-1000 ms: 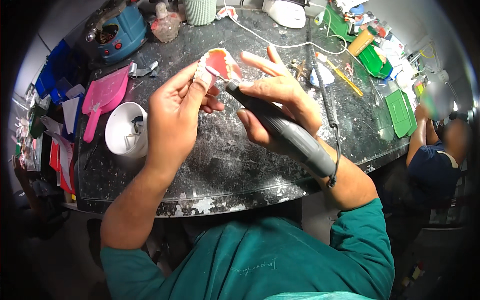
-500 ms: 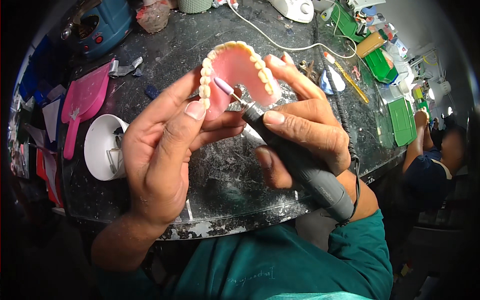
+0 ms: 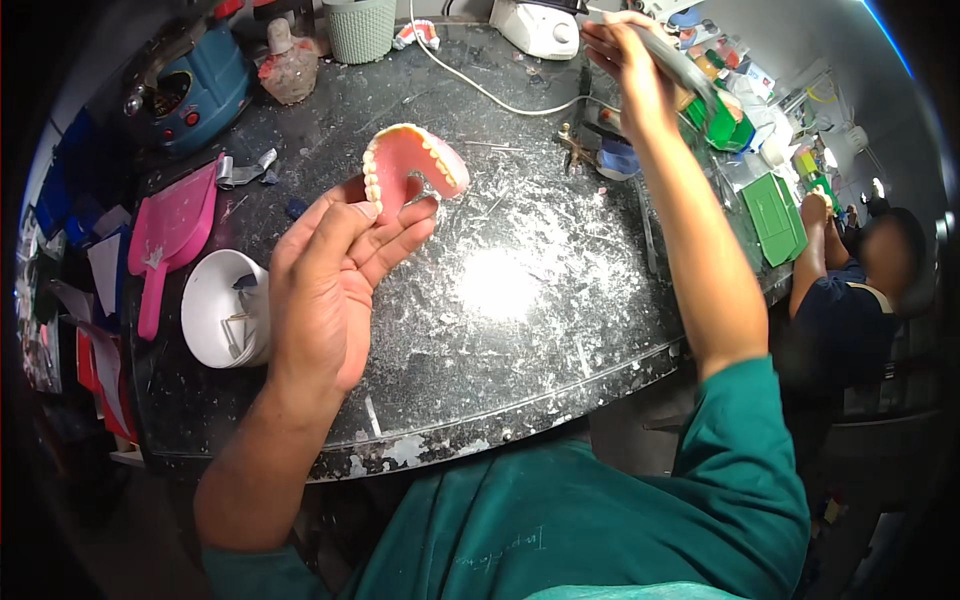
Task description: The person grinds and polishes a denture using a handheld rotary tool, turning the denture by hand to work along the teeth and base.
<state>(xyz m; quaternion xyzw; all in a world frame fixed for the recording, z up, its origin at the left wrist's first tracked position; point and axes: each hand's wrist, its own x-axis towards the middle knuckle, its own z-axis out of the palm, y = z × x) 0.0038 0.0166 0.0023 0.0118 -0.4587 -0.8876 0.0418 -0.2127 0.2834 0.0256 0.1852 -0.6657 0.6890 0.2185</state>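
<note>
A pink denture (image 3: 393, 172) with a row of cream teeth sits tilted in my left hand (image 3: 330, 265), its thumb and fingers closed on one end of the arch. The other end points right, above the table. At the far right, my right hand (image 3: 640, 70) is raised and stretched away from the denture. Along it lies a long grey shape smeared by motion, which appears to be the rotary handpiece (image 3: 682, 66). My right fingers are curled, and its bur tip cannot be made out.
A white cup (image 3: 215, 310) with small pieces stands left, beside a pink dustpan (image 3: 175, 222). Behind them are a blue machine (image 3: 200, 95) and a plaster-crusted bottle (image 3: 288, 68). A white control box (image 3: 538, 30) with a cable stands far back. Green trays (image 3: 773, 220) and a seated person are right.
My right hand has swung away from the denture to the far right, taking the handpiece off it. My left hand has drawn slightly left and lower with the denture.
</note>
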